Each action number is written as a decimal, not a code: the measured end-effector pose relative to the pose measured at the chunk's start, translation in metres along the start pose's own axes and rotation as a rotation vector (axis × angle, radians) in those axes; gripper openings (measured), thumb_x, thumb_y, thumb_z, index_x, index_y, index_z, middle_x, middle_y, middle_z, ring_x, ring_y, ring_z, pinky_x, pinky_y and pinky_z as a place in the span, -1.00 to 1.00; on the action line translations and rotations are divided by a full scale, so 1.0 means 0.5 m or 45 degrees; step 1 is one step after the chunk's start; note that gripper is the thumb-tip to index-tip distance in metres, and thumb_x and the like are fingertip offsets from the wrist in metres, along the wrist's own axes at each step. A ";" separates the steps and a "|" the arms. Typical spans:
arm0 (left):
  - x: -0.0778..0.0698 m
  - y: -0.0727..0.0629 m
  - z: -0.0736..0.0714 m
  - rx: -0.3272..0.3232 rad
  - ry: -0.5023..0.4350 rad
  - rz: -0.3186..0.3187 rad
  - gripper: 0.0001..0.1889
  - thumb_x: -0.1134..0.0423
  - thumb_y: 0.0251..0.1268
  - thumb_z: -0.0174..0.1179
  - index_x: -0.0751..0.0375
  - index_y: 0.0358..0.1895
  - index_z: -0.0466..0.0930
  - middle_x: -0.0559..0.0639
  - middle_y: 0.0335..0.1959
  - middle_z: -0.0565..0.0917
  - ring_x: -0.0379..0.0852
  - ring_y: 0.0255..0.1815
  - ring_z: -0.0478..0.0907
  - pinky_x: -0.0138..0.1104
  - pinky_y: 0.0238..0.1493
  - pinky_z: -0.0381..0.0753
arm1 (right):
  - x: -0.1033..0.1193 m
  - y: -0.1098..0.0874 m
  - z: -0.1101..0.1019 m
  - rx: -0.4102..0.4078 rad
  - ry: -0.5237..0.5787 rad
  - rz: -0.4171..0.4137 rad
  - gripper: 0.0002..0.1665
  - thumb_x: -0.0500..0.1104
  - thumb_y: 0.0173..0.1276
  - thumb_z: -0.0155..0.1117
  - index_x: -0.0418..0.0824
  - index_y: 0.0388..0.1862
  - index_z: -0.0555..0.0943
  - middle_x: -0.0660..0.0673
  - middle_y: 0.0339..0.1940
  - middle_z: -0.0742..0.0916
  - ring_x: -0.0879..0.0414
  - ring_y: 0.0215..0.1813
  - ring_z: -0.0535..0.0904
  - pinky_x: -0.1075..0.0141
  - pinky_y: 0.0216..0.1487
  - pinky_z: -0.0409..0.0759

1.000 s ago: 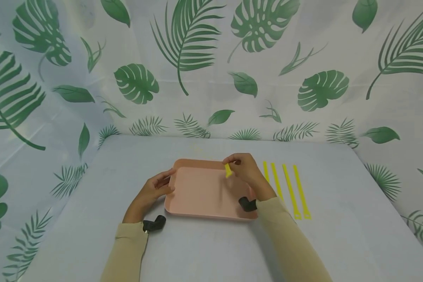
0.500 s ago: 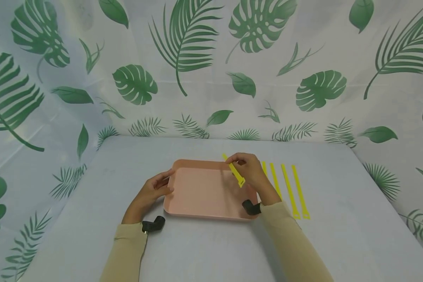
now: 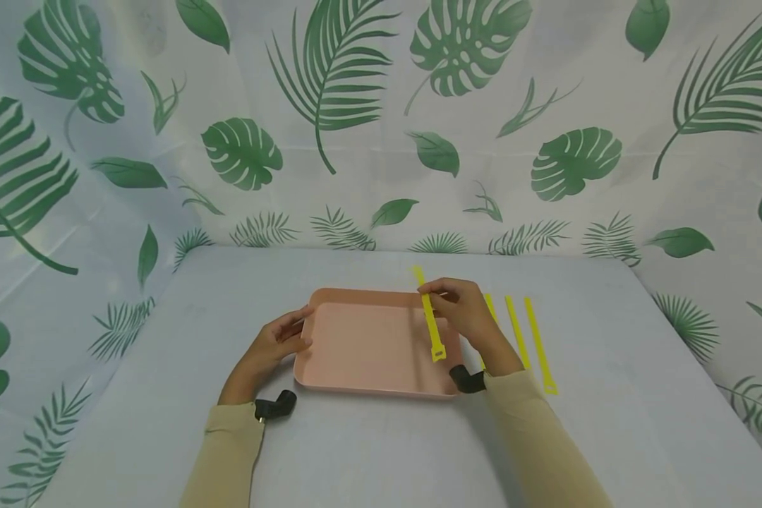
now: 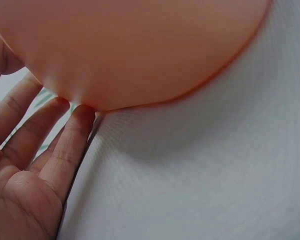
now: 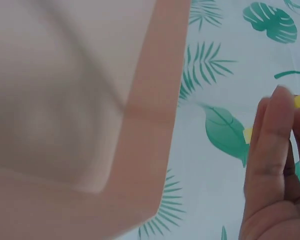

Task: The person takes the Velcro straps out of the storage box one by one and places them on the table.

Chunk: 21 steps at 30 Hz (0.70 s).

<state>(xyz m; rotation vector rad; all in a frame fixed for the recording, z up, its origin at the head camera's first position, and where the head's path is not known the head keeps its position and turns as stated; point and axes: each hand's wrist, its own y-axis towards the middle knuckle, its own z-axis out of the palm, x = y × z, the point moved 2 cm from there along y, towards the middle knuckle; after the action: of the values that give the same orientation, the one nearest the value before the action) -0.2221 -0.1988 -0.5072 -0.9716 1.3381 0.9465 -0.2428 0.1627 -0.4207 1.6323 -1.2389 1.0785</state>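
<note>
In the head view a shallow pink tray [image 3: 362,346] lies on the table. My left hand [image 3: 271,349] holds its left edge, with the thumb over the rim; in the left wrist view the fingers [image 4: 65,155] meet the tray's outer wall. My right hand [image 3: 462,310] pinches a flat yellow cable tie [image 3: 431,324] between thumb and fingers over the tray's right part. The tie hangs tilted, its wide slotted head lowest and its thin tail above the fingers. Only small yellow pieces of it show in the right wrist view.
Several more yellow cable ties lie side by side right of the tray, such as the rightmost tie [image 3: 540,346]; the right forearm partly covers others. A white cloth wall [image 3: 368,176] with green leaf prints stands behind the table [image 3: 368,451] and at both sides.
My right hand has shifted right and slightly towards me, while the pinched cable tie has swung from foreshortened to full length. My left hand stays on the tray.
</note>
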 end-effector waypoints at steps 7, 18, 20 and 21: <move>0.005 0.001 -0.002 0.012 -0.001 -0.009 -0.23 0.46 0.47 0.30 0.48 0.66 0.20 0.47 0.65 0.25 0.42 0.66 0.20 -0.46 0.30 0.58 | -0.010 -0.016 -0.025 0.026 0.054 0.043 -0.72 -0.38 0.63 0.18 -0.53 0.14 0.71 -0.48 0.21 0.71 0.20 -0.07 0.77 0.32 -0.01 0.79; 0.003 0.000 0.000 -0.001 0.015 -0.028 -0.24 0.46 0.49 0.30 0.48 0.66 0.19 0.46 0.65 0.25 0.42 0.66 0.21 -0.45 0.30 0.59 | -0.017 -0.036 -0.056 0.068 0.098 0.080 -0.73 -0.34 0.58 0.30 -0.45 0.16 0.72 -0.28 0.19 0.74 0.20 -0.12 0.77 0.29 0.02 0.80; 0.003 -0.001 -0.001 0.000 0.019 -0.026 -0.24 0.45 0.50 0.30 0.47 0.67 0.19 0.46 0.66 0.25 0.41 0.66 0.20 -0.45 0.31 0.58 | -0.017 -0.039 -0.062 0.078 0.127 0.072 -0.72 -0.37 0.54 0.35 -0.46 0.16 0.71 -0.17 0.12 0.76 0.22 -0.13 0.78 0.29 0.02 0.80; 0.002 -0.002 -0.001 0.001 0.022 -0.024 -0.24 0.45 0.50 0.30 0.47 0.67 0.19 0.45 0.66 0.24 0.41 0.67 0.20 -0.45 0.32 0.58 | -0.018 -0.040 -0.065 0.083 0.135 0.064 -0.70 -0.38 0.53 0.36 -0.48 0.16 0.69 -0.12 0.09 0.76 0.22 -0.15 0.78 0.29 0.01 0.80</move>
<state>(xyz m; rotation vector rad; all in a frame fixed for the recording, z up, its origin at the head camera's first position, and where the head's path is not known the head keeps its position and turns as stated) -0.2213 -0.1997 -0.5084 -0.9924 1.3414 0.9248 -0.2297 0.1996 -0.4210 1.5784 -1.1922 1.2326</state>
